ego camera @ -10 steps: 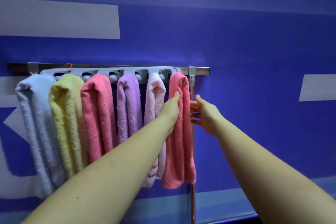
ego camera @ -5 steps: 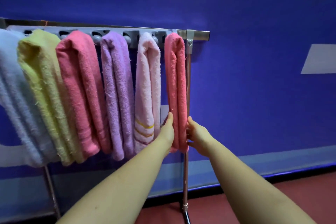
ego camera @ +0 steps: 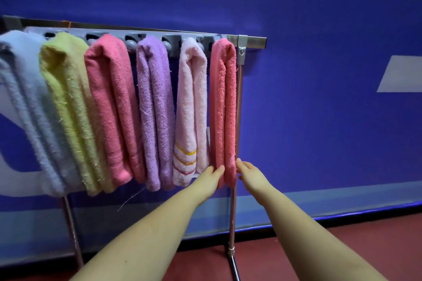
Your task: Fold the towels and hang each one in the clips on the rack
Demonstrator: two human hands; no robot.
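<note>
Left hand (ego camera: 211,174) and right hand (ego camera: 247,172) flank the lower end of the rightmost red towel (ego camera: 223,109). Both grips released, fingers straight; contact probable, partly hidden. No legible writing on the rack (ego camera: 252,42).

6 fuzzy terry-cloth towels (ego camera: 222,107) hang from a shiny metal rack (ego camera: 252,41) with matt plastic clips (ego camera: 130,43).

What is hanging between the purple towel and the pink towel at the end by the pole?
A pale pink towel with yellow and orange stripes near its bottom hangs between the purple towel and the end pink towel. The head view shows it.
</note>
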